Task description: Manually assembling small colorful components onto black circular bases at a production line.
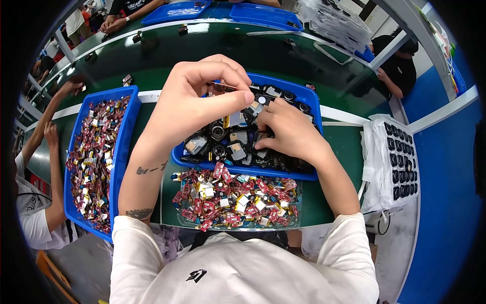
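My left hand is raised over the blue bin, its thumb and fingers closed in a pinch. A small red circuit board shows between them, partly hidden by the fingers. Close to the thumb tip is a black part with a white round spot; I cannot tell which hand bears it. My right hand reaches down into the bin with bent fingers among black plastic housings, some with round rings and grey inner plates. What its fingertips grip is hidden. The blue bin lies in front of me.
Nearest me is a clear tray heaped with red boards and wires. A long blue bin of similar boards stands at left, beside another person's arms. At right, a white tray holds rows of black housings. Blue trays lie across the green table.
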Demonstrator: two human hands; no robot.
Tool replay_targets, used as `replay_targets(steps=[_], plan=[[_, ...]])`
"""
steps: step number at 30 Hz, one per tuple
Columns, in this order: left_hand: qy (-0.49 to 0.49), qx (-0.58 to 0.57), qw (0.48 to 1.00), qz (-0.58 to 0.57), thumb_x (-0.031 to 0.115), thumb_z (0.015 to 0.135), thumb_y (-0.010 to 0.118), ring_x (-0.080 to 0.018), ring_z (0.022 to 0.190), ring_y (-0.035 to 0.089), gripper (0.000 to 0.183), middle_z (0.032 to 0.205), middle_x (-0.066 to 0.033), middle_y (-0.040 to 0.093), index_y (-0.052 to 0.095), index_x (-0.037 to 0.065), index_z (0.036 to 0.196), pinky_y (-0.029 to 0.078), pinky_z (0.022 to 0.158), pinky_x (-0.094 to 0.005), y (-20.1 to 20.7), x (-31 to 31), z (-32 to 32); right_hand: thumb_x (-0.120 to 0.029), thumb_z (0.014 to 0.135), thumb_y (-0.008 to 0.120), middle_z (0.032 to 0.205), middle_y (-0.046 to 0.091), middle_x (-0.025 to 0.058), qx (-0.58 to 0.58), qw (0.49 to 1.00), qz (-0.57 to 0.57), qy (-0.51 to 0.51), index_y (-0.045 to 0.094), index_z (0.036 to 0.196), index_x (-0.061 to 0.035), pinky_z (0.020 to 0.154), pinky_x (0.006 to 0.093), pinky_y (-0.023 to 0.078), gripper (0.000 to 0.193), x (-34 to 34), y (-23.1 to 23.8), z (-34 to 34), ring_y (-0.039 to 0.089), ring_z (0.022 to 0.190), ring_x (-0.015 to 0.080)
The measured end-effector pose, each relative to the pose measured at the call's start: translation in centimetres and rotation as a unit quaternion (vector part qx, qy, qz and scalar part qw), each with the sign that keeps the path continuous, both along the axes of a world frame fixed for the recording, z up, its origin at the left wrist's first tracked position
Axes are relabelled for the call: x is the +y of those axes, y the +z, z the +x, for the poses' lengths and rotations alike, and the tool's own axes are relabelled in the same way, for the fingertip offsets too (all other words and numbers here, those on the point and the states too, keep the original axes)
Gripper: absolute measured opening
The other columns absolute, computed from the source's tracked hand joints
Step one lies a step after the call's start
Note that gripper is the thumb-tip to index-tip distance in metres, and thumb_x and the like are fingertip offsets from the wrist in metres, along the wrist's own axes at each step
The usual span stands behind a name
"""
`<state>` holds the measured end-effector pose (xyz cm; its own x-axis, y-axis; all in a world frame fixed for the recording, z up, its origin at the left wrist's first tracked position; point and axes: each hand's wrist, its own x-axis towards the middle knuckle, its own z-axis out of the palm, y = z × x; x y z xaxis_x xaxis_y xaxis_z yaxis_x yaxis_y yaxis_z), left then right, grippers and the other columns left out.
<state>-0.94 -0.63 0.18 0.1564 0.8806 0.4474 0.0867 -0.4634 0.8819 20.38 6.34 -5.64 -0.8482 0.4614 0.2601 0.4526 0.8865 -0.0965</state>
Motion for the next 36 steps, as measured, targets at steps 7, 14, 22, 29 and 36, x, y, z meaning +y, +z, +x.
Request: replay_targets(steps=[7, 14, 22, 29, 36], plan=[[0.075, 0.068, 0.995, 0.010, 0.005, 0.075, 0.071, -0.0122, 0.090, 0.059, 0.005, 0.109, -0.0109, 0.064, 0.071, 0.001, 0.076, 0.047, 0.078, -0.0257, -1.4, 0.2, 1.2, -0.001, 0.086, 0.065, 0.089, 0.068, 0.0057, 0.311, 0.814, -0.488, -0.054, 0.058, 0.119, -0.0001, 0.065, 0.0242, 0.055, 0.034, -0.7, 2.3, -0.8, 0.064, 0.079, 0.0082], [0.179, 0.183, 0.963, 0.086, 0.010, 0.072, 0.073, -0.0229, 0.105, 0.057, 0.009, 0.112, -0.0127, 0.067, 0.072, 0.002, 0.077, 0.041, 0.093, -0.0352, -2.5, 0.4, 2.2, 0.002, 0.087, 0.061, 0.103, 0.066, 0.0098, 0.422, 0.746, -0.514, -0.005, 0.057, 0.117, 0.0023, 0.077, 0.0250, 0.057, 0.030, -1.6, 2.5, -0.7, 0.065, 0.089, 0.0117], [0.213, 0.189, 0.953, 0.103, 0.009, 0.073, 0.072, -0.0237, 0.109, 0.056, 0.008, 0.113, -0.0118, 0.067, 0.074, 0.004, 0.079, 0.038, 0.097, -0.0365, -2.4, 0.2, 2.6, -0.002, 0.089, 0.062, 0.102, 0.066, 0.0094, 0.423, 0.745, -0.515, 0.004, 0.058, 0.117, 0.0015, 0.077, 0.0252, 0.057, 0.028, -2.1, 2.8, -0.8, 0.065, 0.090, 0.0118], [0.225, 0.193, 0.949, 0.104, 0.010, 0.074, 0.071, -0.0235, 0.108, 0.056, 0.007, 0.113, -0.0108, 0.067, 0.073, 0.004, 0.078, 0.039, 0.096, -0.0363, -2.5, 0.2, 2.6, -0.004, 0.091, 0.060, 0.101, 0.066, 0.0097, 0.432, 0.755, -0.494, 0.003, 0.058, 0.116, 0.0018, 0.077, 0.0259, 0.058, 0.026, -2.4, 2.8, -1.0, 0.066, 0.090, 0.0124], [0.240, 0.207, 0.940, 0.124, 0.010, 0.074, 0.072, -0.0236, 0.108, 0.056, 0.009, 0.113, -0.0112, 0.067, 0.074, 0.005, 0.081, 0.041, 0.095, -0.0351, -2.8, 0.2, 3.2, -0.005, 0.092, 0.060, 0.096, 0.068, 0.0099, 0.450, 0.775, -0.444, -0.010, 0.062, 0.110, 0.0028, 0.072, 0.0255, 0.058, 0.020, -2.3, 2.3, -1.0, 0.066, 0.085, 0.0119]])
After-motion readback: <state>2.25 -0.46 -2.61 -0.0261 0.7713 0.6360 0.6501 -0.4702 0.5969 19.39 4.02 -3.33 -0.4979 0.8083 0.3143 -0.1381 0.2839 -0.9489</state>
